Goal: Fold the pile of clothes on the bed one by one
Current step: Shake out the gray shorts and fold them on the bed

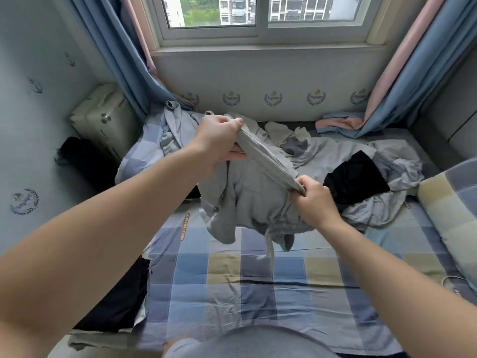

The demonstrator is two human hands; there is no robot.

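A grey garment with a drawstring [255, 200] hangs in the air over the checked bed sheet [232, 288]. My left hand [219, 140] grips one end of its stretched hem up high. My right hand [313, 197] pinches the other end lower and to the right. The rest of the garment droops in folds, and its cord dangles toward the sheet. Behind it lies the pile of clothes [382, 177]: light grey pieces with a black garment [356, 177] on top. More grey clothing [175, 127] is bunched at the back left.
A checked pillow [454, 210] lies at the right edge. A black garment [121, 301] lies flat at the bed's near left. A pale case [103, 117] stands in the left corner. Blue and pink curtains [402, 81] hang beside the window, touching the bed.
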